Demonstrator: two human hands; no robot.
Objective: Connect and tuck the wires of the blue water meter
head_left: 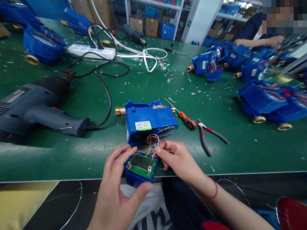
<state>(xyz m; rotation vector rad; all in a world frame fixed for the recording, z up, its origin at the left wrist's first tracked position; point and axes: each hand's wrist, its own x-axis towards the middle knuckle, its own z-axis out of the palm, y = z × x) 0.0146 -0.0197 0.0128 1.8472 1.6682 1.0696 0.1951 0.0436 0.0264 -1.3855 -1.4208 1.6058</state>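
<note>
A blue water meter [148, 119] with brass end fittings lies on the green table [168, 89] just ahead of me. A bundle of coloured wires [153, 142] runs from it to a small blue module holding a green circuit board [141, 166]. My left hand [120, 191] wraps round that module from below and the left, thumb under its near edge. My right hand [177, 158] pinches the wires where they meet the board's far right corner.
A dark heat gun [35, 105] lies at the left, its cord running to a white power strip [91, 51]. An orange-handled screwdriver [188, 120] and pliers [208, 135] lie right of the meter. Several blue meters [261, 95] crowd the right, where another person's arm [259, 41] rests.
</note>
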